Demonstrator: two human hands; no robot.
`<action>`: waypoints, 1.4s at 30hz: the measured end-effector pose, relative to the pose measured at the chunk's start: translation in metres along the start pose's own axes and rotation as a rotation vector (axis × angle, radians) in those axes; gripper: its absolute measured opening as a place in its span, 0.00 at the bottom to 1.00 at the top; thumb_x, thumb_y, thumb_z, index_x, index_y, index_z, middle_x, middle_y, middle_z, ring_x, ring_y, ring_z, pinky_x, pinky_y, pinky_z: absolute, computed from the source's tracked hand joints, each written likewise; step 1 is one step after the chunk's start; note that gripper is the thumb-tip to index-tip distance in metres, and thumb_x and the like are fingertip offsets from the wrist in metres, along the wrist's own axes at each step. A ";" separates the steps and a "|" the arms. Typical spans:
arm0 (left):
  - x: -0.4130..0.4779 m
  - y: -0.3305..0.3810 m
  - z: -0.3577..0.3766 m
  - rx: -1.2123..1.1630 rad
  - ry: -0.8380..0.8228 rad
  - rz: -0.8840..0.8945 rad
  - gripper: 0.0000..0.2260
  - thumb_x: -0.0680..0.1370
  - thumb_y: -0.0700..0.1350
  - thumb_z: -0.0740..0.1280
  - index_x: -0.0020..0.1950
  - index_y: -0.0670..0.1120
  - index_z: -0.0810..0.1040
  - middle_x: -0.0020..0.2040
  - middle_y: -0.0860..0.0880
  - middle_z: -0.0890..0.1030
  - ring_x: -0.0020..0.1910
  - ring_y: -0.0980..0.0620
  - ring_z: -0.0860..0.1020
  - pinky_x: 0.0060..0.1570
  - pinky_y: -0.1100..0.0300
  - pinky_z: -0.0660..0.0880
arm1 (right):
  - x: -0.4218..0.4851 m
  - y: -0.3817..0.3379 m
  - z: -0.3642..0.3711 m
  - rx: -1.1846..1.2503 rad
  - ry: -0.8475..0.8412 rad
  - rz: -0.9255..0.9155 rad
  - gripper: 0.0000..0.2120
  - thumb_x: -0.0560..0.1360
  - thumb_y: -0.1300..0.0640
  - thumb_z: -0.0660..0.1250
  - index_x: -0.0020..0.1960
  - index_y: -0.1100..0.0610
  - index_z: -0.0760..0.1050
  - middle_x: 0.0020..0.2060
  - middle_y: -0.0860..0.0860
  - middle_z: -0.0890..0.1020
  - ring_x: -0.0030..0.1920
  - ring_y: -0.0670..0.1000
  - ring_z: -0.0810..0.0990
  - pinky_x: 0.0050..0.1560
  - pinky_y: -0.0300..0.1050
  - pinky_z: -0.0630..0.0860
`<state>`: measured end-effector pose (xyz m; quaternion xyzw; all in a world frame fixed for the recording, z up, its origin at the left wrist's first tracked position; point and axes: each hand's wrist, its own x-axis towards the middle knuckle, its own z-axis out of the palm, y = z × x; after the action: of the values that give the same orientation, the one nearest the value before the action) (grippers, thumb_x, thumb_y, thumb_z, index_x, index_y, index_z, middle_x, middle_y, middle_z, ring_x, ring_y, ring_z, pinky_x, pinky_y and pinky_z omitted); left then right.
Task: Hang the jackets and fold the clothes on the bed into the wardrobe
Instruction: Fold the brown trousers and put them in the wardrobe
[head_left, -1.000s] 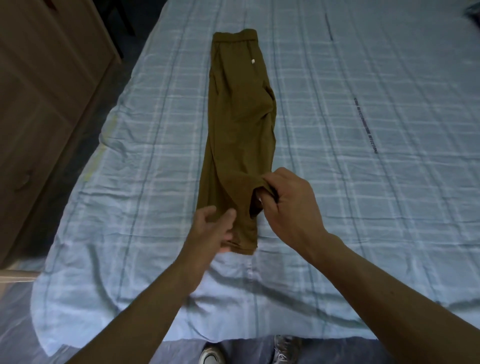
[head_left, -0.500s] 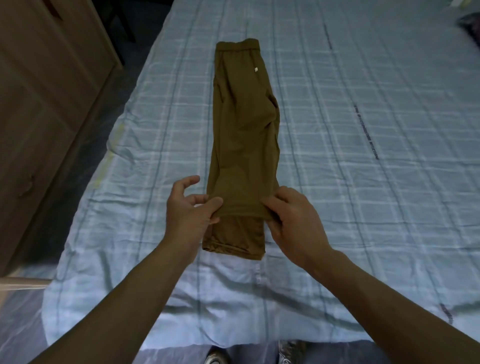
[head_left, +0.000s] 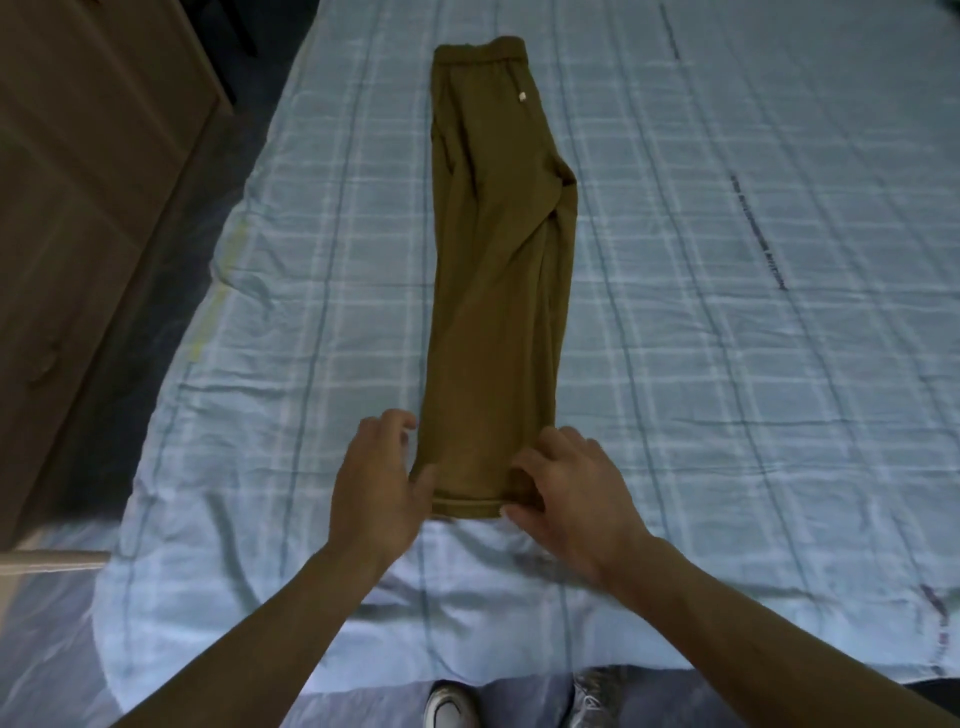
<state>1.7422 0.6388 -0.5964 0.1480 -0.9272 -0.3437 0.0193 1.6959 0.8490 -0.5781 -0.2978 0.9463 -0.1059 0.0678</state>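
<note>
Olive trousers (head_left: 498, 291) lie lengthwise on bed (head_left: 727, 415), legs stacked, hems toward us. Our right hand (head_left: 576, 493) pinches hem corner; left hand (head_left: 376, 483) thumbs opposite edge, grip unclear. We judge both square hems for fold toward waistband.

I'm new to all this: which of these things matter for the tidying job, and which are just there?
Part of the job: olive trousers, left hand and right hand at their hem, checked bed, wooden wardrobe at left.
Just there: the person's shoes, below the bed's edge.
</note>
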 end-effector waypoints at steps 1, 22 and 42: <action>0.002 0.004 -0.002 0.022 0.029 0.105 0.17 0.73 0.43 0.73 0.59 0.50 0.74 0.54 0.52 0.74 0.50 0.54 0.73 0.48 0.58 0.73 | 0.003 0.000 -0.001 -0.003 0.034 -0.006 0.20 0.66 0.41 0.74 0.52 0.51 0.78 0.47 0.49 0.75 0.48 0.51 0.73 0.47 0.47 0.73; 0.030 0.008 0.013 0.435 0.007 0.620 0.17 0.57 0.30 0.77 0.40 0.44 0.81 0.32 0.46 0.75 0.26 0.46 0.72 0.31 0.59 0.70 | 0.026 0.017 0.024 -0.076 0.194 0.024 0.10 0.59 0.68 0.70 0.36 0.55 0.80 0.28 0.52 0.76 0.29 0.54 0.76 0.29 0.45 0.72; -0.077 0.117 -0.069 0.076 -0.147 0.457 0.07 0.73 0.40 0.68 0.49 0.49 0.79 0.40 0.53 0.80 0.37 0.55 0.78 0.38 0.62 0.73 | -0.070 0.033 -0.132 0.338 -0.075 -0.095 0.04 0.75 0.57 0.67 0.42 0.55 0.77 0.36 0.49 0.81 0.36 0.50 0.78 0.38 0.48 0.75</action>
<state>1.7942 0.7017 -0.4630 -0.0903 -0.9477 -0.3051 0.0232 1.7099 0.9372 -0.4540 -0.3304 0.8967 -0.2555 0.1469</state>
